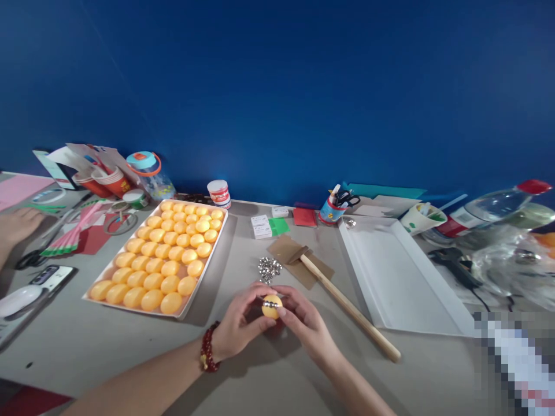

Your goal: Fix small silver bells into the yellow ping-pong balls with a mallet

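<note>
My left hand (240, 316) and my right hand (306, 318) hold an orange ping-pong ball (271, 311) between their fingertips, a little above the table. A row of shiny silver round pieces (270, 303) runs across the ball's upper side. Just beyond my fingers lies a small pile of similar silver metal pieces (269, 268), too small to name for certain. To the right, a wooden-handled hammer (351, 309) rests with its head on a piece of brown sandpaper-like sheet (284, 248). A red bead bracelet circles my left wrist.
On the left stands a shallow box of orange balls (191, 306). A white tray (403, 271) lies at right, near a glue gun (455, 266) and a bottle (489, 208). Small white boxes (262, 227) and a pen cup (330, 214) stand behind. Another person's hand (19, 225) rests far left.
</note>
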The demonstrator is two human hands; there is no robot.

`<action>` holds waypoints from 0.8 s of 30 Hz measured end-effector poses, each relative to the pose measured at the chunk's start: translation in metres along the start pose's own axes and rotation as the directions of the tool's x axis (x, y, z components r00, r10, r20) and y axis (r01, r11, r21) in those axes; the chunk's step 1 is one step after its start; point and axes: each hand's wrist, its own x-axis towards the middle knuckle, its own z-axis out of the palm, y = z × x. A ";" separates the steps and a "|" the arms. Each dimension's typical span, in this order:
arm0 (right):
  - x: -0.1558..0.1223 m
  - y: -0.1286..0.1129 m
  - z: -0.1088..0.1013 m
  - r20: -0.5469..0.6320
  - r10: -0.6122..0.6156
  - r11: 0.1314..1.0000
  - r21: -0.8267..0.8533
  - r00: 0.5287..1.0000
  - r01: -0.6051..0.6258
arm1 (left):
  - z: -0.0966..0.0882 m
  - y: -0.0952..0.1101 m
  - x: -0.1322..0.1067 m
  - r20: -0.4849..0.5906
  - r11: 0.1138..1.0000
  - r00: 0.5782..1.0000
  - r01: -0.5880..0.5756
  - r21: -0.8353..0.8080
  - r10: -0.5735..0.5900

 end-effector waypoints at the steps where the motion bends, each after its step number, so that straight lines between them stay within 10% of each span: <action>1: 0.000 0.000 0.000 -0.001 0.001 1.000 0.001 1.000 -0.001 | 0.000 0.000 0.000 -0.012 0.999 0.999 0.031 -0.034 -0.031; 24: 0.002 0.004 0.000 -0.026 -0.008 0.999 -0.054 1.000 0.007 | 0.004 0.008 0.003 0.035 0.955 0.974 0.226 -0.194 -0.223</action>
